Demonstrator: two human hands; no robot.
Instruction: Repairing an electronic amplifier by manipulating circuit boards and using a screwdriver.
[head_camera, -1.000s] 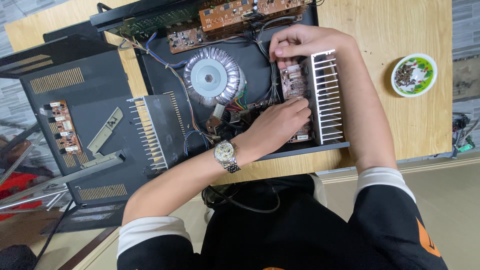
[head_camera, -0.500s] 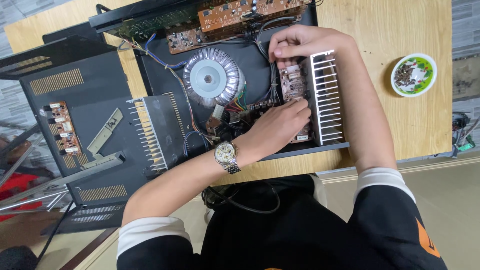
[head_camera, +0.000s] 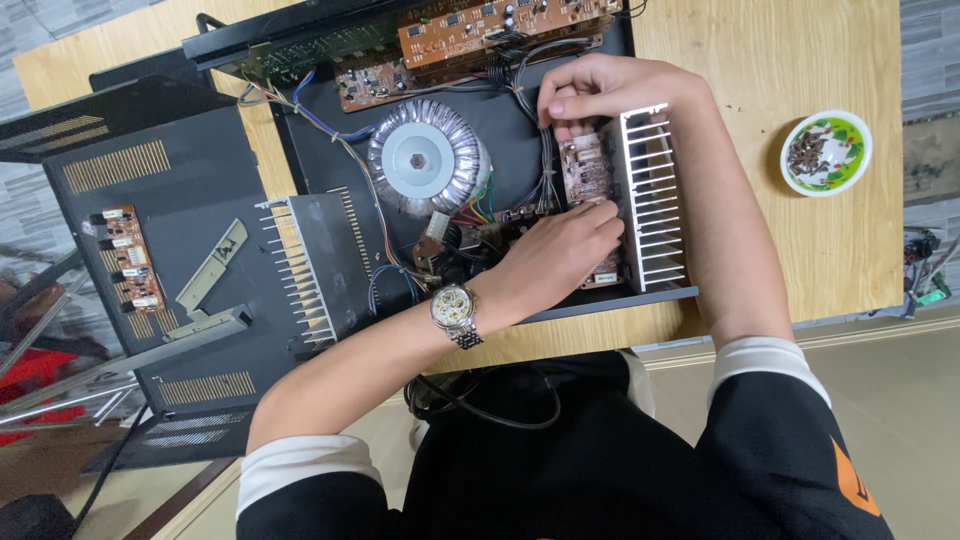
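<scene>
An opened black amplifier chassis (head_camera: 330, 160) lies on the wooden table. My left hand (head_camera: 555, 250), with a wristwatch, rests its fingertips on the near end of a brown circuit board (head_camera: 585, 170) beside a finned aluminium heatsink (head_camera: 655, 200). My right hand (head_camera: 600, 88) pinches the far end of that same board, fingers curled at the heatsink's top corner. A round silver toroidal transformer (head_camera: 425, 160) sits left of the board, with coloured wires running around it.
A second finned heatsink (head_camera: 300, 265) lies at the chassis's left edge. The removed black cover (head_camera: 150, 260) holds a small brown board and metal brackets. A small green and white dish (head_camera: 825, 152) of screws stands at the table's right. More circuit boards (head_camera: 480, 30) line the chassis's far side.
</scene>
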